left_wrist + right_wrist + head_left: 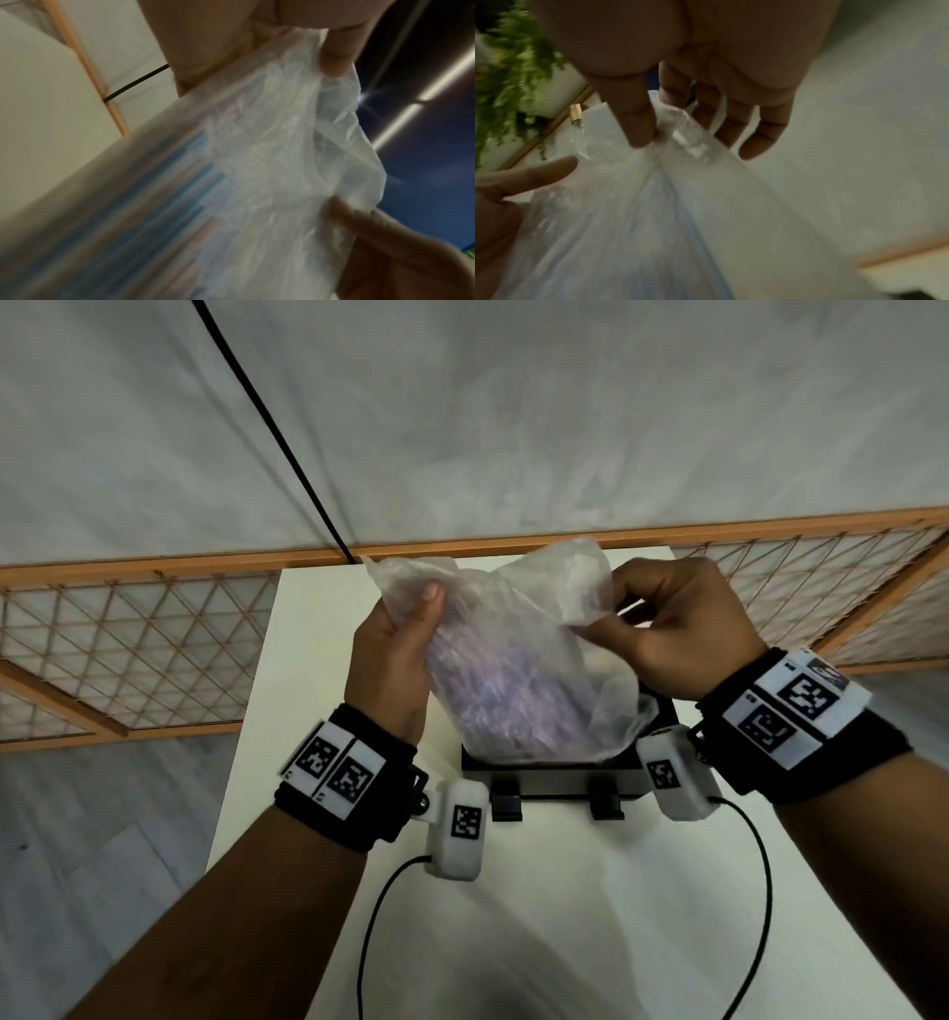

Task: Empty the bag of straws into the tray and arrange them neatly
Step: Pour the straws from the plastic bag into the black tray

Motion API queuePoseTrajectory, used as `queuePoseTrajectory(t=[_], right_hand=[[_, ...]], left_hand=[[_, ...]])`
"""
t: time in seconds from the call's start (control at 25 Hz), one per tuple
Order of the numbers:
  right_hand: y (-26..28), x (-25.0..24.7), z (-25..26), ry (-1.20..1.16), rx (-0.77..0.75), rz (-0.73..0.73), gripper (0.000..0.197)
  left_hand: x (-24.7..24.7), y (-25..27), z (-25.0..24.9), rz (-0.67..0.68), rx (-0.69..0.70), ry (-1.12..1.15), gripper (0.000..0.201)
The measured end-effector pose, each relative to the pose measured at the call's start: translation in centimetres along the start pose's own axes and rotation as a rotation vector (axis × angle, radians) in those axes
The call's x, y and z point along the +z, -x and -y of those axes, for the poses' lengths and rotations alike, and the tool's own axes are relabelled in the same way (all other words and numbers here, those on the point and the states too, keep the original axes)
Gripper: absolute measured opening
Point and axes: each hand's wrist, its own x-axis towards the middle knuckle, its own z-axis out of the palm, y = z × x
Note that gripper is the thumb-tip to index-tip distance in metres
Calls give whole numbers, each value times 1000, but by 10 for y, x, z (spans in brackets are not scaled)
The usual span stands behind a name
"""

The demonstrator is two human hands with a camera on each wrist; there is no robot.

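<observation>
**We open the bag above the tray**

We hold the bag (518, 660) up with both hands, directly over the black tray (552, 775) that stands on the white table (318, 660). The straws (159, 203), blue and pink, are all inside the bag; none lies in the tray as far as we can see, because the bag hides its inside.

Our left hand (395, 654) is at 9 o'clock of the bag, its grip closed around the side, the thumb pressing on the plastic. Our right hand (678, 629) is at 2 o'clock, and its grip is clamped on the upper edge of the plastic between thumb and forefinger; the other fingers (762, 132) are relaxed.

We judge that the step in hand is opening the mouth of the bag, so the emptying has not begun. The next move calls for pulling the two edges apart, then tipping the bag so the straws slide out lengthwise into the tray.

We can read no brand or writing on the bag or tray. The wrist bands (336, 770) carry only black-and-white square code markers.
</observation>
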Motion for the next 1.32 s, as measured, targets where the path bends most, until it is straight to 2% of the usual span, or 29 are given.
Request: queuePoseTrajectory(t=[0.04,0.16,0.28,0.32,0.4,0.48,0.56,0.72,0.8,0.84,0.96,1.0,1.04,1.12,1.2,1.32], right_hand=[[-1,-3,1,9,-7,-17,12],[0,-7,-1,184,5,89,31],[0,-12,-3,241,37,8,23],[0,-12,-1,223,51,26,31],[1,-13,3,166,64,78,60],[1,-13,11,119,57,52,71],[-2,-17,16,-28,71,53,64],[-5,-30,14,-458,146,234,62],[-7,-31,13,-464,200,233,66],[-8,-29,13,-417,211,209,61],[-10,-23,18,-264,81,44,20],[-10,-23,21,-246,32,-6,15],[-12,-23,25,-241,5,-28,16],[-13,-23,34,-297,34,18,18],[-13,-22,40,-376,87,82,19],[-15,-18,43,-333,109,113,15]], left_hand=[[-1,-1,-1,-3,14,-15,23],[-4,-1,-1,27,2,-66,34],[1,1,-4,77,-24,-123,40],[4,3,-7,84,-25,-145,40],[11,8,-14,114,-11,-186,39],[18,12,-21,158,21,-215,39],[21,12,-25,158,51,-208,34],[21,7,-25,134,63,-146,21],[20,6,-22,127,54,-141,21],[20,6,-22,128,38,-118,21],[19,3,-19,157,1,-25,19],[18,0,-17,158,10,11,16],[16,-4,-16,154,25,30,20],[8,-11,-10,179,58,4,47],[-1,-17,3,279,9,-28,69],[-6,-25,25,351,-127,-47,73]])
